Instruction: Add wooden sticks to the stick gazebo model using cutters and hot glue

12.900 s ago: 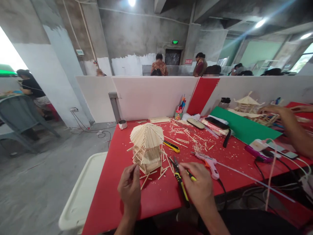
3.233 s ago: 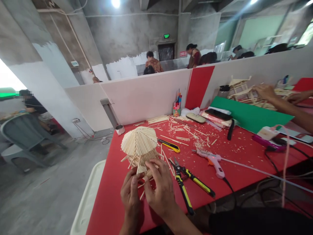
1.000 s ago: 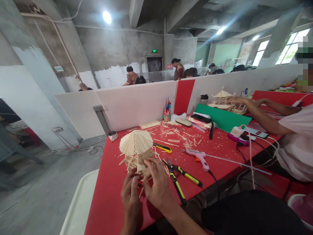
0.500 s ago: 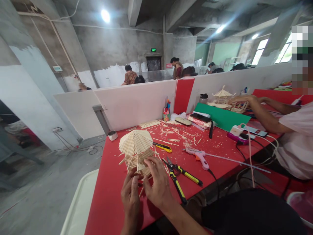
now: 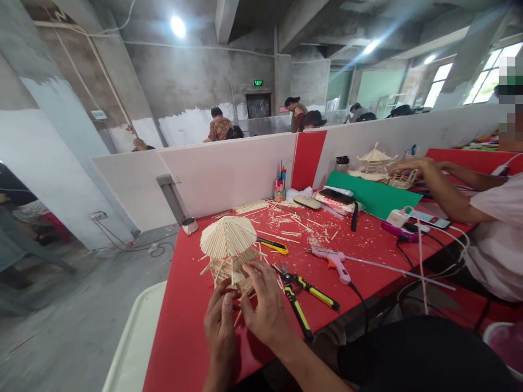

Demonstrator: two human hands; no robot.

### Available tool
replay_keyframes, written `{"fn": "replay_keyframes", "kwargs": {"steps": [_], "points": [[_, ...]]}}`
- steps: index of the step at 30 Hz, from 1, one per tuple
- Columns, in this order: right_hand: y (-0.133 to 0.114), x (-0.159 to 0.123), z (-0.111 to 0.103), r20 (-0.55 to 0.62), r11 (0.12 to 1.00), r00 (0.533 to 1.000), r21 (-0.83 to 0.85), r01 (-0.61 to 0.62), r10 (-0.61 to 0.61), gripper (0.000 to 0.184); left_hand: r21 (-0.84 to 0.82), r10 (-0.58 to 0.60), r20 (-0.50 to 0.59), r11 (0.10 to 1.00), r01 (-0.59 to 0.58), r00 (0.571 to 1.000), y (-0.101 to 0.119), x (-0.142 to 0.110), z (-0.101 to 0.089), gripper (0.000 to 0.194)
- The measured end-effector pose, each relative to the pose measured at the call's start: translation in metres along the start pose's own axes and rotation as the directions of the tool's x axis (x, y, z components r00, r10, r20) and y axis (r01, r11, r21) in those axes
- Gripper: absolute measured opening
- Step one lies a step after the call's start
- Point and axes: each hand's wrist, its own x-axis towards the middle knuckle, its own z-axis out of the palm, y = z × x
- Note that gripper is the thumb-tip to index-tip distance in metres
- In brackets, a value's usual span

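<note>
A small pavilion model (image 5: 227, 238) built of pale wooden sticks stands on the red tabletop, with a cone-like roof over a stick base. My left hand (image 5: 220, 318) closes on the near edge of its base, thumb up and fingers curled. From the right, my right hand (image 5: 267, 305) bends its fingers over the same base, fingertips against the sticks. Both hands hide the front of the base, and whether a small loose piece is between them cannot be made out. Just right of my right hand lie pruning shears (image 5: 300, 291) with black-and-yellow handles, spread apart.
A yellow utility knife (image 5: 273, 246) lies behind the model. Farther right rests a pink glue gun (image 5: 335, 262) with a cord. Loose sticks (image 5: 251, 207) and scraps litter the back. A tape roll (image 5: 189, 225) sits at the left edge. A co-worker's arm (image 5: 445, 190) reaches over another model.
The view has shifted very slightly. Both hands stay on the base of the pavilion model with almost the same finger positions.
</note>
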Motion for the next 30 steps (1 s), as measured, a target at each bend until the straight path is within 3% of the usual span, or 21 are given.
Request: {"fn": "replay_keyframes", "kwargs": {"steps": [6,30], "points": [[0.0022,-0.0008,-0.0004,0.000,1.000,1.000,0.000,0.009,-0.009,0.052,0.022,0.020,0.093,1.000,-0.022,0.995,-0.0020,0.0002,-0.0009,0.042],[0.0034,-0.0009,0.0000,0.006,1.000,1.000,-0.021,0.009,-0.009,0.054,0.018,0.021,0.075,1.000,-0.022,0.997,0.0048,-0.0006,0.0011,0.043]]}}
